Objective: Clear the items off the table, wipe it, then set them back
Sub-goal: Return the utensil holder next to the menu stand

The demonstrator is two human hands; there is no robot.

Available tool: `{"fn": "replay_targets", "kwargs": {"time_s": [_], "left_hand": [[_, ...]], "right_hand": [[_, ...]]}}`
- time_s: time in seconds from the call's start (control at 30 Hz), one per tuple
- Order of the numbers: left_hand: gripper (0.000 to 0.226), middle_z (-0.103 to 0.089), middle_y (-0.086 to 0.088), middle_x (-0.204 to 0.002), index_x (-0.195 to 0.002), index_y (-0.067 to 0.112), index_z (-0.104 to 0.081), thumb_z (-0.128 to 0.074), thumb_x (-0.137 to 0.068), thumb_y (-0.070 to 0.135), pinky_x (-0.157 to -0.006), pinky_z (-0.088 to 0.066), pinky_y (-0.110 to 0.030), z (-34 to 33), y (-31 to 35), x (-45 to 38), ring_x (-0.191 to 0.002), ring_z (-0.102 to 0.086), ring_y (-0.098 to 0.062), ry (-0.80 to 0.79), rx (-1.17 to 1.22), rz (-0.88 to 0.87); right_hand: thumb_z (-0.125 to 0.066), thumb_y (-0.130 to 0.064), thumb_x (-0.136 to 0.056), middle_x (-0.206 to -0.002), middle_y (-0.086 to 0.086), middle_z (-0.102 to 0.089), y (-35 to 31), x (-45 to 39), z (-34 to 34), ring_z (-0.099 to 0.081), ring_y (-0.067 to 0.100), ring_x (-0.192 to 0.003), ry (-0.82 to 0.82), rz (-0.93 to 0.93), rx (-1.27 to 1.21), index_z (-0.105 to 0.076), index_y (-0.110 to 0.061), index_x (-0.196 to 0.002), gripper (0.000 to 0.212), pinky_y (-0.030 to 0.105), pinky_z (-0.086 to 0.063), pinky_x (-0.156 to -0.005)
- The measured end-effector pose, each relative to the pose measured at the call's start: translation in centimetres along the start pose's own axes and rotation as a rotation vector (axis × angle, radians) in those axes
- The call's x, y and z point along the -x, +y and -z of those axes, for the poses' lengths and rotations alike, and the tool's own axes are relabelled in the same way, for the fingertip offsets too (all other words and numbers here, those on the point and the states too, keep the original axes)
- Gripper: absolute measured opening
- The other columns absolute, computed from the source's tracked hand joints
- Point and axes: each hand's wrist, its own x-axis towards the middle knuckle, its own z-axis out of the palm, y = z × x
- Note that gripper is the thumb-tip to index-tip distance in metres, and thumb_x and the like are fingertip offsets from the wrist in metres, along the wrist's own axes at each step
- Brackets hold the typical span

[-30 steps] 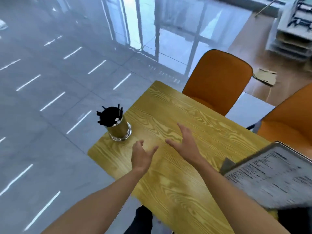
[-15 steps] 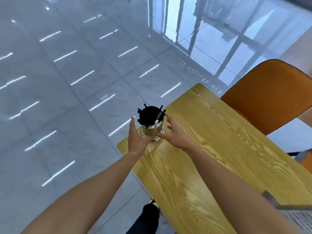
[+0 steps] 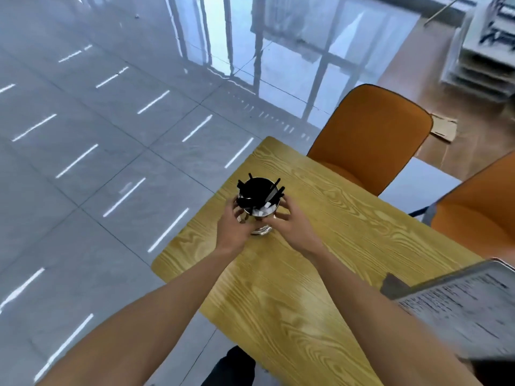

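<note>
While both hands clasp it, the metal cup (image 3: 257, 218) stands on the table (image 3: 320, 274).
Left hand (image 3: 232, 228) and right hand (image 3: 292, 227) press its opposite sides; a printed menu (image 3: 468, 305) lies well right of the cup.

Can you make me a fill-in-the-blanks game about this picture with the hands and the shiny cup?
1. Both hands, the left hand and the right hand, wrap around the shiny ____.
2. The cup stands on a table with a top that looks like yellow ____.
3. The two chairs behind the table are ____ in colour.
4. The sticks poking out of the cup are ____ in colour.

Missing words: cup; wood; orange; black
</note>
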Motion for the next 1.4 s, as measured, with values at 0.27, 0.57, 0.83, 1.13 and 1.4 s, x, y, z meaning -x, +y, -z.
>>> {"fn": "replay_targets", "kwargs": {"time_s": [0.27,0.57,0.83,1.13,1.4], "left_hand": [[0.081,-0.065,0.022,-0.114,-0.135,0.019,-0.054,-0.095,-0.066,0.012,-0.072,-0.052,-0.009,-10.6,1.2,2.9,-0.099,-0.062,0.016,-0.332,-0.047,-0.018],[0.09,-0.066,0.014,-0.127,-0.14,0.027,-0.052,-0.097,-0.061,0.028,-0.095,-0.056,-0.028,-17.1,-0.5,6.3,-0.118,-0.064,-0.008,-0.601,-0.151,-0.035],[0.086,-0.063,0.013,-0.128,-0.141,0.022,-0.051,-0.095,-0.068,0.023,-0.096,-0.056,-0.03,-19.1,-1.7,8.5,-0.119,-0.063,-0.013,-0.692,-0.196,-0.023],[0.082,-0.063,0.006,-0.132,-0.142,0.021,-0.048,-0.091,-0.072,0.016,-0.078,-0.056,-0.016,-20.0,-2.3,8.9,-0.122,-0.061,-0.012,-0.729,-0.208,-0.031],[0.087,-0.059,0.008,-0.14,-0.146,0.024,-0.044,-0.091,-0.073,0.022,-0.083,-0.052,-0.009,-20.7,-2.7,8.1,-0.128,-0.057,-0.009,-0.789,-0.247,-0.052]], "right_hand": [[-0.08,-0.038,-0.086,-0.145,-0.01,-0.054,3.6,7.6,8.8,-0.067,0.006,-0.114,0.33,-0.028,-0.032,-0.045,-0.033,-0.147,0.07,0.028,-0.059,-0.085],[-0.081,-0.032,-0.086,-0.131,-0.009,-0.06,7.4,14.9,12.2,-0.066,0.009,-0.11,0.586,-0.105,-0.139,-0.051,-0.036,-0.137,0.06,0.022,-0.058,-0.08],[-0.082,-0.028,-0.085,-0.127,-0.011,-0.062,9.4,18.0,12.3,-0.069,0.0,-0.1,0.699,-0.181,-0.201,-0.051,-0.027,-0.141,0.063,0.016,-0.056,-0.072],[-0.083,-0.028,-0.083,-0.114,-0.01,-0.066,10.6,18.6,12.0,-0.067,0.008,-0.103,0.788,-0.23,-0.134,-0.051,-0.021,-0.136,0.062,0.026,-0.056,-0.083],[-0.078,-0.032,-0.088,-0.11,-0.015,-0.063,10.4,18.7,11.8,-0.063,0.0,-0.1,0.822,-0.267,-0.138,-0.049,-0.019,-0.14,0.061,0.017,-0.051,-0.077]]}}
